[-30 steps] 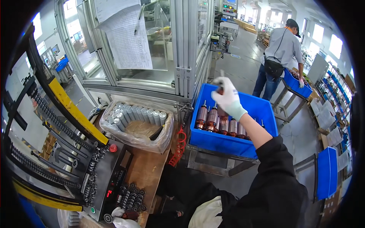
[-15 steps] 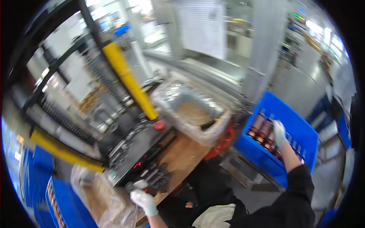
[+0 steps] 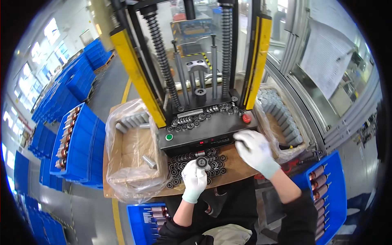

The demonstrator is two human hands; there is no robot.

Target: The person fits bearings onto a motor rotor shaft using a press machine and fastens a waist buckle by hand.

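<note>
My left hand (image 3: 194,179), in a white glove, is closed on a dark round part with a ring-shaped end (image 3: 201,162). The rest of that part is hidden in the glove. Around and behind it, several small black bearings (image 3: 175,166) lie on the wooden bench top. My right hand (image 3: 254,152), also gloved, hovers by the right front of the black press base (image 3: 183,141). Its fingers point left and are parted, with nothing visible in them. Close above that hand sits a red button (image 3: 246,118).
Plastic-lined boxes with grey cylinders flank the press: the left box (image 3: 130,153) and the right box (image 3: 281,122). Blue bins with copper-coloured rotors stand at the right (image 3: 341,192), left (image 3: 77,157) and below (image 3: 136,220). Yellow uprights (image 3: 139,77) frame the press.
My view has swung from the right to face the press. The right hand has left the right-hand blue bin and come over the bench. The left hand remains closed near the bearings.
</note>
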